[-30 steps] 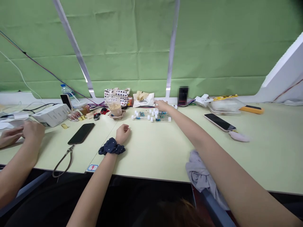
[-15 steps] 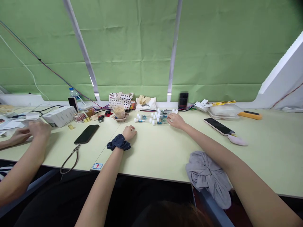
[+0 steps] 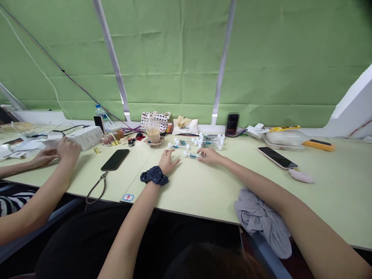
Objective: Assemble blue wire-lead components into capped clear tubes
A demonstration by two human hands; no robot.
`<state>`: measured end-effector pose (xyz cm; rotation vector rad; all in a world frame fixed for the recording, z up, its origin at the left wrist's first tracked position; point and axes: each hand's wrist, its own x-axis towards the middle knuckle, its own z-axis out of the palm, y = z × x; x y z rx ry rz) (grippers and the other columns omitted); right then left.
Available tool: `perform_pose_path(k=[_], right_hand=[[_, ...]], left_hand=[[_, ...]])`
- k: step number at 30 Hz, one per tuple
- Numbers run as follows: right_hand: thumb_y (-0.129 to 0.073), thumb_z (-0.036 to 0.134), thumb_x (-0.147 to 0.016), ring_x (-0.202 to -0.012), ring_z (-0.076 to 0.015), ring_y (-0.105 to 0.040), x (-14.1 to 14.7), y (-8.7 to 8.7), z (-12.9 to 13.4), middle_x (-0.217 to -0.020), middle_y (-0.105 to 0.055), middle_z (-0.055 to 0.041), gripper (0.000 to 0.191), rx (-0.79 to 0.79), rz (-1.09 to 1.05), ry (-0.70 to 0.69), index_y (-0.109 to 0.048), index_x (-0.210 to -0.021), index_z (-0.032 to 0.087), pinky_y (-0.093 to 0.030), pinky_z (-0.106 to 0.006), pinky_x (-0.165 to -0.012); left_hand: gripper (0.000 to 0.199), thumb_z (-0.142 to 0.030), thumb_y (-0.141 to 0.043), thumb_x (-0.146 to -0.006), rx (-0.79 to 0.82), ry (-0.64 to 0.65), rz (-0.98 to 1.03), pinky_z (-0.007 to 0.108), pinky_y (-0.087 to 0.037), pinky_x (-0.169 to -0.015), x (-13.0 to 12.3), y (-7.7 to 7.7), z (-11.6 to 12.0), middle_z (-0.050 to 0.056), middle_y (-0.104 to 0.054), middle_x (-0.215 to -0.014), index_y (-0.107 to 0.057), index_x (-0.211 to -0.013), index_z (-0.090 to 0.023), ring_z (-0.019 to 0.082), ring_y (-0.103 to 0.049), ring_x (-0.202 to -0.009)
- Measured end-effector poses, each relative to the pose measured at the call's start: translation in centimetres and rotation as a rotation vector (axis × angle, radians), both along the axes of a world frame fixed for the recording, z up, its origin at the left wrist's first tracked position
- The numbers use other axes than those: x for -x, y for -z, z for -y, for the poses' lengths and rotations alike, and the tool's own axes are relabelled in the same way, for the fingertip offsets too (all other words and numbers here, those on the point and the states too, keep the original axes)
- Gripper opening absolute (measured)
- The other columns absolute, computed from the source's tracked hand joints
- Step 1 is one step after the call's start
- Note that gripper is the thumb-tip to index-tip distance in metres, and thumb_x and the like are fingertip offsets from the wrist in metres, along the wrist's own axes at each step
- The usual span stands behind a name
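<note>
Between the fingers of my right hand (image 3: 211, 155) is one end of a clear tube with a white cap (image 3: 192, 155) and blue-green contents, held just over or on the table. My left hand (image 3: 168, 161), with a dark blue scrunchie (image 3: 154, 176) on its wrist, rests on the table left of that tube, its fingers apart and nothing in them. Behind both hands lies a pile of similar capped tubes (image 3: 209, 142). A further such tube (image 3: 178, 146) lies flat at the pile's left side, beyond my left fingertips.
Left of me are a dark phone (image 3: 115, 159) with a strap, an iced drink cup (image 3: 153, 135) and a co-worker's hands (image 3: 68, 149). On the right lie another phone (image 3: 277, 157), a plastic container (image 3: 286, 138) and a yellow-orange object (image 3: 319, 145). Grey cloth (image 3: 261, 217) hangs at the front edge.
My right hand has come from the pile toward me, bringing one capped tube out of it. My left hand's fingers have spread from a curled pose. The whole view has shifted slightly.
</note>
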<state>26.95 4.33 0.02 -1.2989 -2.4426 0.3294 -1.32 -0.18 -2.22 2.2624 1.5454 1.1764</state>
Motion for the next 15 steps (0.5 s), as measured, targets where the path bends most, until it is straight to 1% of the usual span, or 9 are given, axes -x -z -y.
perform_pose_path(k=[1, 3, 4, 6, 8, 10, 13, 15], right_hand=[[-0.067, 0.038, -0.074, -0.076, -0.0171, -0.058, 0.8, 0.0, 0.3, -0.091, -0.065, -0.0061, 0.042, 0.024, -0.050, -0.039, -0.062, -0.110, 0.018, -0.042, -0.027, -0.072], [-0.068, 0.041, -0.072, -0.074, -0.0158, -0.058, 2.3, -0.1, 1.0, -0.089, -0.065, -0.0049, 0.042, 0.072, -0.160, -0.109, -0.064, -0.107, 0.018, -0.043, -0.027, -0.070], [-0.069, 0.043, -0.071, -0.073, -0.0152, -0.058, 3.1, -0.2, 1.2, -0.088, -0.065, -0.0043, 0.043, 0.101, -0.218, -0.133, -0.064, -0.106, 0.018, -0.043, -0.026, -0.069], [-0.067, 0.049, -0.071, -0.066, -0.0135, -0.057, 4.4, -0.4, 1.7, -0.082, -0.064, -0.0029, 0.045, 0.177, -0.337, -0.138, -0.064, -0.103, 0.018, -0.043, -0.024, -0.062], [-0.063, 0.055, -0.072, -0.054, -0.0111, -0.053, 5.3, -0.4, 2.1, -0.073, -0.062, -0.0013, 0.045, 0.278, -0.440, -0.069, -0.062, -0.098, 0.018, -0.040, -0.022, -0.051], [-0.057, 0.061, -0.075, -0.043, -0.0087, -0.044, 6.0, -0.3, 2.3, -0.062, -0.057, 0.0005, 0.047, 0.382, -0.522, 0.054, -0.060, -0.092, 0.018, -0.034, -0.021, -0.042], [-0.047, 0.067, -0.079, -0.035, -0.0073, -0.034, 6.4, 0.0, 2.3, -0.049, -0.046, 0.0030, 0.051, 0.479, -0.624, 0.236, -0.057, -0.081, 0.017, -0.027, -0.021, -0.035], [-0.041, 0.067, -0.082, -0.033, -0.0075, -0.031, 6.5, 0.1, 2.1, -0.043, -0.038, 0.0047, 0.053, 0.518, -0.686, 0.314, -0.056, -0.077, 0.017, -0.025, -0.021, -0.033]], left_hand=[[0.057, -0.040, -0.069, -0.071, -0.024, 0.035, -0.004, 0.040, -0.037, -0.098, -0.3, -0.1, 0.2, 0.012, -0.048, -0.119, -0.050, -0.122, -0.022, 0.027, -0.048, -0.112], [0.063, -0.039, -0.075, -0.065, -0.043, 0.097, -0.011, 0.043, -0.034, -0.100, -0.7, -0.2, 0.4, 0.012, -0.047, -0.122, -0.050, -0.122, -0.023, 0.029, -0.044, -0.116], [0.064, -0.038, -0.076, -0.063, -0.034, 0.122, -0.012, 0.043, -0.034, -0.099, -0.8, -0.2, 0.4, 0.012, -0.049, -0.120, -0.051, -0.119, -0.023, 0.029, -0.045, -0.114], [0.058, -0.036, -0.077, -0.063, 0.029, 0.152, 0.018, 0.041, -0.038, -0.094, -0.9, 0.0, 0.2, 0.009, -0.056, -0.106, -0.053, -0.114, -0.023, 0.027, -0.052, -0.103], [0.049, -0.036, -0.074, -0.065, 0.112, 0.164, 0.084, 0.036, -0.042, -0.085, -0.7, 0.2, 0.0, 0.005, -0.060, -0.091, -0.053, -0.108, -0.022, 0.023, -0.056, -0.087], [0.040, -0.038, -0.071, -0.069, 0.155, 0.184, 0.144, 0.032, -0.042, -0.078, -0.5, 0.3, -0.2, 0.002, -0.060, -0.083, -0.054, -0.101, -0.021, 0.020, -0.055, -0.078], [0.029, -0.041, -0.066, -0.073, 0.124, 0.210, 0.128, 0.030, -0.041, -0.076, -0.6, 0.3, -0.2, 0.003, -0.059, -0.084, -0.055, -0.091, -0.020, 0.019, -0.054, -0.079], [0.025, -0.041, -0.062, -0.077, 0.092, 0.210, 0.078, 0.031, -0.040, -0.078, -0.8, 0.2, -0.1, 0.004, -0.057, -0.086, -0.055, -0.089, -0.020, 0.019, -0.053, -0.081]])
